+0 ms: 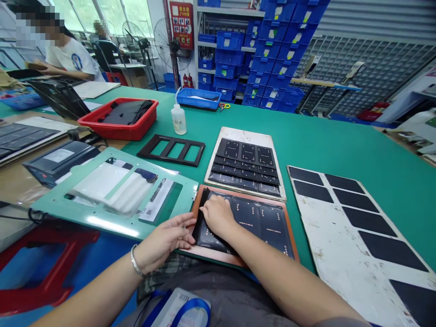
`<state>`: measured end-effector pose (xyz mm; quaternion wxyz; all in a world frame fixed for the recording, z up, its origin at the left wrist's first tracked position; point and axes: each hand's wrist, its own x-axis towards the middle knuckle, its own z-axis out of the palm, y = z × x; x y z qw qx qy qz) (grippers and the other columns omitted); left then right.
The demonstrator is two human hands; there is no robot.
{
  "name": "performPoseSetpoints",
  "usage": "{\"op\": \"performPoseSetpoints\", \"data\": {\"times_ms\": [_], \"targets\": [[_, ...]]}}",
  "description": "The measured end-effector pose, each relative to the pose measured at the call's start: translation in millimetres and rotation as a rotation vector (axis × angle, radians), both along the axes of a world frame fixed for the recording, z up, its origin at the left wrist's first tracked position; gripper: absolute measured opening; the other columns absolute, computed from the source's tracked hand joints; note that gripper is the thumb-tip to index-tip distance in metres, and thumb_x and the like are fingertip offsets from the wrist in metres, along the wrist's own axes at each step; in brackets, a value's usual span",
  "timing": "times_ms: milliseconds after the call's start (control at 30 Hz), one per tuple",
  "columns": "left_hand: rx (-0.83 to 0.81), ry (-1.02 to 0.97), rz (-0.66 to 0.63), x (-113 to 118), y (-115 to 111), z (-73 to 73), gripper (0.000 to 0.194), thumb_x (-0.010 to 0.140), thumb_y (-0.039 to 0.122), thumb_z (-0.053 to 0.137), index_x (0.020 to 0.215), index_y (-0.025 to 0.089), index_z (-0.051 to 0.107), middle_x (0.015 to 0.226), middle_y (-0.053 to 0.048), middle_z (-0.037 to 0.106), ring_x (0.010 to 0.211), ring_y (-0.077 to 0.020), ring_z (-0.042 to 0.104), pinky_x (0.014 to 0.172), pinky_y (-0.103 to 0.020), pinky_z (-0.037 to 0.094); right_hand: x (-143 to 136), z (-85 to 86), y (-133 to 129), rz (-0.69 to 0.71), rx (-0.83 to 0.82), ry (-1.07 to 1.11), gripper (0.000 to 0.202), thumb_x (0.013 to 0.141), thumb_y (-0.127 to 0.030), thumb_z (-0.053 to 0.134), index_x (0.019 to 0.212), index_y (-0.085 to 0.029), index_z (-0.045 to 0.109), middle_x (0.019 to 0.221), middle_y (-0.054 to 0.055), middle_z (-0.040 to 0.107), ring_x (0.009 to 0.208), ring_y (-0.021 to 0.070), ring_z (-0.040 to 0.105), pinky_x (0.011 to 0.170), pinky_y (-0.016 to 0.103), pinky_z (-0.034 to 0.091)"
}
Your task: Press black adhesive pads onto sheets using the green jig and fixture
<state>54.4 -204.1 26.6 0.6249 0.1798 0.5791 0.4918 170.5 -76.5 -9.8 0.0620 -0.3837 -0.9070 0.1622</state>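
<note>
On the copper-coloured board (291,231), the right hand (218,215) and its forearm hide part of a black sheet (272,222), whose printed marks are too small to read. To that board's right, the nearest black pad (415,295) on a white panel (327,245) is cut short by the picture's edge. On the board's near side, a badge (180,297) is cut off below and partly covered by a blue strap (197,303).

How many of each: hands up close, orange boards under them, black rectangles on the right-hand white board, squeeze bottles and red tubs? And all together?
Left hand and right hand: 2
Orange board: 1
Black rectangles: 7
Squeeze bottle: 1
Red tub: 1
Total: 12
</note>
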Motion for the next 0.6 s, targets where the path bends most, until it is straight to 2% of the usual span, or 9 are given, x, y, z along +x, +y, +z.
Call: {"op": "performPoseSetpoints", "data": {"times_ms": [67,133,200,233,333,433,500,600], "targets": [[0.014,0.035,0.016,-1.0,-0.4,-1.0,0.053,0.064,0.02,0.067,0.115,0.016,0.054,0.124,-0.014,0.052,0.064,-0.0123,0.06,0.061,-0.028,0.046,1.8,2.7,1.1,-0.003,-0.02,0.034,0.027,0.088,-0.03,0.044,0.077,-0.018,0.066,0.091,0.006,0.06,0.092,0.0196,0.05,0.076,0.033,0.031],[0.045,0.101,0.03,-2.1,2.0,-1.3,0.052,0.067,0.021,0.067,0.117,0.016,0.054,0.103,-0.009,0.062,0.065,-0.0124,0.058,0.063,-0.027,0.045,4.7,8.3,3.8,-0.008,-0.048,0.085,0.026,0.086,-0.028,0.045,0.069,-0.018,0.063,0.087,0.005,0.06,0.09,0.018,0.05,0.076,0.031,0.031],[0.076,0.151,0.029,-2.4,8.4,-0.7,0.047,0.069,0.024,0.067,0.115,0.015,0.057,0.083,-0.005,0.064,0.066,-0.0131,0.057,0.064,-0.026,0.045,8.9,16.8,8.1,-0.024,-0.084,0.161,0.027,0.084,-0.025,0.046,0.062,-0.017,0.059,0.081,0.003,0.058,0.085,0.0157,0.051,0.075,0.029,0.032],[0.082,0.157,0.018,-1.9,13.0,-0.2,0.045,0.07,0.026,0.067,0.112,0.014,0.059,0.081,-0.005,0.064,0.067,-0.0134,0.057,0.064,-0.025,0.045,11.8,21.9,10.5,-0.037,-0.106,0.207,0.027,0.083,-0.024,0.046,0.059,-0.017,0.056,0.078,0.002,0.057,0.082,0.0145,0.051,0.073,0.028,0.032],[0.047,0.138,-0.109,3.0,29.8,0.3,0.039,0.07,0.041,0.067,0.098,0.014,0.065,0.091,-0.009,0.065,0.068,-0.0142,0.059,0.062,-0.026,0.046,25.6,37.5,14.2,-0.064,-0.176,0.356,0.029,0.084,-0.026,0.046,0.057,-0.018,0.053,0.072,0.0,0.054,0.074,0.0122,0.05,0.069,0.026,0.034],[-0.037,0.153,-0.305,9.6,44.8,-2.3,0.045,0.07,0.056,0.061,0.081,0.012,0.067,0.077,-0.009,0.067,0.063,-0.0165,0.06,0.058,-0.027,0.045,51.6,47.6,4.4,-0.058,-0.275,0.517,0.028,0.085,-0.03,0.047,0.061,-0.018,0.053,0.071,0.0,0.053,0.072,0.0124,0.049,0.068,0.025,0.036],[-0.081,0.208,-0.374,12.3,51.4,-5.5,0.041,0.065,0.052,0.067,0.069,0.012,0.066,0.062,-0.006,0.065,0.055,-0.0164,0.057,0.053,-0.027,0.043,75.8,48.0,-11.2,-0.038,-0.407,0.607,0.024,0.085,-0.03,0.047,0.066,-0.018,0.054,0.072,0.0,0.054,0.071,0.0124,0.05,0.069,0.025,0.038],[-0.101,0.305,-0.43,13.3,57.0,-7.2,0.026,0.053,0.033,0.078,0.064,0.012,0.067,0.057,-0.003,0.064,0.054,-0.0174,0.057,0.053,-0.027,0.043,115.4,38.1,-39.8,0.052,-0.733,0.62,0.018,0.084,-0.029,0.051,0.074,-0.018,0.06,0.077,0.001,0.058,0.073,0.0132,0.053,0.07,0.026,0.04]]}}
